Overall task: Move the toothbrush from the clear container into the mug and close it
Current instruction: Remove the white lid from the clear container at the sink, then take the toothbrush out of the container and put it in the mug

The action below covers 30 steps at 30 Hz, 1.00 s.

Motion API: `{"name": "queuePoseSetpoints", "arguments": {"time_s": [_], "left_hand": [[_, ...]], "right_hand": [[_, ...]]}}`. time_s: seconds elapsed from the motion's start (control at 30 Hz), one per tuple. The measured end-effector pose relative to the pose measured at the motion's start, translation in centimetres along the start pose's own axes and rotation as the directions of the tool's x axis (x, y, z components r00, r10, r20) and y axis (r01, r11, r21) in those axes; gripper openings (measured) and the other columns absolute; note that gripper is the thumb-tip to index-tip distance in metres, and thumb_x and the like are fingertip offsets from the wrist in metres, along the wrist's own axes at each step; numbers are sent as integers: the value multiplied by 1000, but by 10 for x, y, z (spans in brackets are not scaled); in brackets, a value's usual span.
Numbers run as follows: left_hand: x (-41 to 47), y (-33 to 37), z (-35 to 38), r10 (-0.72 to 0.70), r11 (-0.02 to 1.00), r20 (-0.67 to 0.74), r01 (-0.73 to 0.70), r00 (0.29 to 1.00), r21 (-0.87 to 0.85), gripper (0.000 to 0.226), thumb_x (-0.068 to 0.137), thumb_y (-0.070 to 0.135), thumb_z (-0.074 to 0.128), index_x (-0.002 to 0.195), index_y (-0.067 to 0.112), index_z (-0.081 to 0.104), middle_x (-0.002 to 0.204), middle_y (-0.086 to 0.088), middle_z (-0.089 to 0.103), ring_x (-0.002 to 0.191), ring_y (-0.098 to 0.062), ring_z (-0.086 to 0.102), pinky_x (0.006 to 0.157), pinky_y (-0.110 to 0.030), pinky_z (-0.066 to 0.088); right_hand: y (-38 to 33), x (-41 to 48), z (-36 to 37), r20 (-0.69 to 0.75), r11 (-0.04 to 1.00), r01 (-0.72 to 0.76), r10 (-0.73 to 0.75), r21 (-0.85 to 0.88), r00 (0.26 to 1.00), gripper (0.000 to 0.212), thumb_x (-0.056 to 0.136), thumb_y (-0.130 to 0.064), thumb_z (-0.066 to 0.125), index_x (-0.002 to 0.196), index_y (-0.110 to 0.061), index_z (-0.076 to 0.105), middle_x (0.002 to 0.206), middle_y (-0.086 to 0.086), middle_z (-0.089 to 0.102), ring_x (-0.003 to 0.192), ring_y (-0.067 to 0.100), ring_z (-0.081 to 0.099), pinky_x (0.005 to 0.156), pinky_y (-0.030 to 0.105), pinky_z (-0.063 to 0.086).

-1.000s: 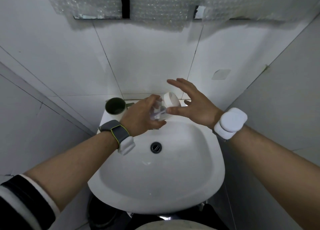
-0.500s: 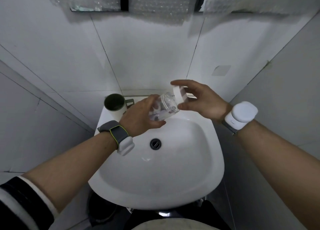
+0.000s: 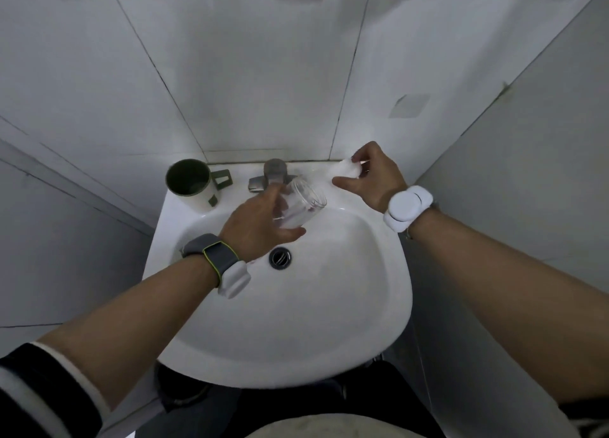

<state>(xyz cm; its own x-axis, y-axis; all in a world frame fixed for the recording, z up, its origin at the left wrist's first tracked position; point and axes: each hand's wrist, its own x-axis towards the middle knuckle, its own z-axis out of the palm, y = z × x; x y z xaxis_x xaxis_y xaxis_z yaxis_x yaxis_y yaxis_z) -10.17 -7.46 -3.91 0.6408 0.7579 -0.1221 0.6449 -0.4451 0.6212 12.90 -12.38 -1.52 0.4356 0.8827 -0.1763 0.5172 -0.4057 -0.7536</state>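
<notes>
My left hand [image 3: 260,226] grips a clear container [image 3: 301,203] over the back of the white sink [image 3: 296,322]. The jar is tilted with its open mouth facing up and to the right. Something small and pale lies inside it, too blurred to name. My right hand [image 3: 372,177] holds the white lid [image 3: 346,170] at the sink's back right ledge, by the wall. A dark green mug [image 3: 191,180] with a pale outer wall stands open on the back left ledge, its handle pointing right.
A metal tap [image 3: 270,175] rises at the back middle, just behind the jar. The drain [image 3: 280,258] sits in the basin below my left hand. Tiled walls close in on both sides.
My right hand pulled the white lid off the jar and carried it right to the back ledge. The view tilted down. My left hand still holds the jar, its mouth uncovered now.
</notes>
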Motion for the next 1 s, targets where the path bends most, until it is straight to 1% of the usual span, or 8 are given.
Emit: {"name": "queuePoseSetpoints", "arguments": {"time_s": [0.1,0.2,0.33,0.43,0.53,0.63,0.73,1.0], "left_hand": [[6,1,12,-33,999,22,33,999,2,71,68,54,77,124,28,42,103,8,61,88,-14,61,80,-38,56],[15,4,27,-48,999,42,48,998,-1,73,68,55,77,125,26,42,106,6,62,89,-16,62,79,-41,56],[25,6,35,-81,996,24,81,996,-22,74,67,55,78,125,26,43,105,5,63,88,-17,62,78,-39,55],[31,8,40,-88,995,6,88,996,-36,72,68,52,78,125,25,44,107,3,63,89,-18,62,78,-37,55],[32,8,43,-99,994,-4,99,995,-48,71,69,50,79,125,24,44,108,3,63,91,-18,62,79,-37,55],[28,6,47,-111,993,-7,110,994,-40,70,69,50,79,125,26,43,110,3,63,93,-16,63,81,-36,56],[21,0,47,-108,994,-12,108,994,-24,70,69,51,78,124,28,42,108,5,63,92,-16,63,79,-37,55],[10,-8,37,-126,992,-23,126,992,30,73,69,50,79,128,25,43,106,6,61,87,-14,57,77,-32,51]], "right_hand": [[18,14,13,-6,994,-38,38,-102,999,47,67,-34,84,86,-13,47,91,3,56,80,20,51,70,29,40],[41,29,24,-9,979,-19,18,-205,1000,42,67,-36,83,75,-11,51,83,1,56,88,23,56,70,26,37],[60,45,35,54,954,1,16,-299,998,36,73,-35,78,74,-11,51,79,4,55,92,30,61,69,27,36],[78,53,43,94,931,6,30,-365,995,32,79,-33,74,78,-12,49,91,14,63,98,31,60,70,25,31],[94,61,51,117,914,7,44,-407,992,29,80,-31,72,86,-8,55,108,20,63,103,33,57,76,30,36],[105,65,59,133,895,5,60,-446,989,47,79,-31,72,108,2,56,118,22,56,108,35,55,83,36,43],[112,66,68,132,879,21,48,-476,990,58,79,-33,71,120,1,48,121,22,52,112,37,53,84,41,45],[124,67,70,147,846,67,13,-529,989,59,82,-36,68,123,1,47,125,23,50,114,39,48,89,42,43]]}}
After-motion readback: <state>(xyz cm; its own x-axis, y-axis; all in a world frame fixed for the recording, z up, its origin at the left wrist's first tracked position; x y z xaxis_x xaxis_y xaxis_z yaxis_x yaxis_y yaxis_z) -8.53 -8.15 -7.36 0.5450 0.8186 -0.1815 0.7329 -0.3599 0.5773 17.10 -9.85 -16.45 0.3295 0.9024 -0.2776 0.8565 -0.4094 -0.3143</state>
